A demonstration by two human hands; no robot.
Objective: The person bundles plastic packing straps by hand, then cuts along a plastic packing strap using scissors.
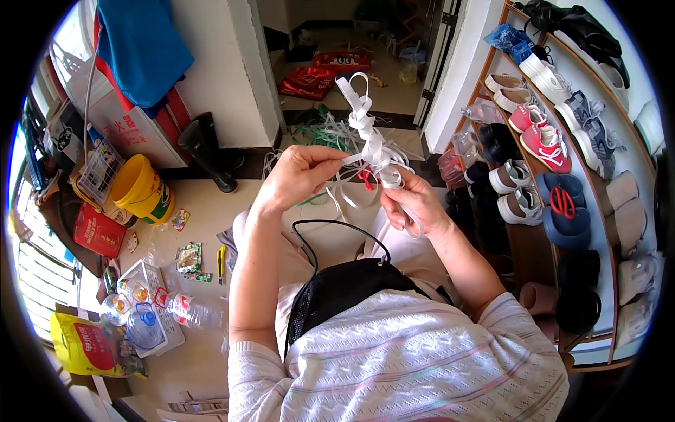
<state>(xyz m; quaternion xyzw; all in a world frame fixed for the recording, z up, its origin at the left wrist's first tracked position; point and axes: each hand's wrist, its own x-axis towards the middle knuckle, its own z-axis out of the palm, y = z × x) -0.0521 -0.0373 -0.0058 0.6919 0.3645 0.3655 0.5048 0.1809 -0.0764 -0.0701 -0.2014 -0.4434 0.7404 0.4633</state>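
Observation:
A white braided strap piece (371, 146) stands up between my hands, with a loop at its top and loose strips hanging from its lower end. My left hand (299, 172) pinches the end of one white strip to the left of the braid. Around the braid's lower end, my right hand (415, 204) has its fingers closed, and a curled strip hangs below them. A small red piece (366, 178) shows behind the strips. More white and green strips (320, 126) lie on the floor beyond my hands.
On the right stands a shoe rack (524, 246) with red scissors (562, 202) on blue slippers. To the left are a yellow bucket (143, 190), black boots (207, 151), a yellow cutter (221, 264) and a white basket (158, 309) with bottles. Red bags (307, 83) lie beyond the doorway.

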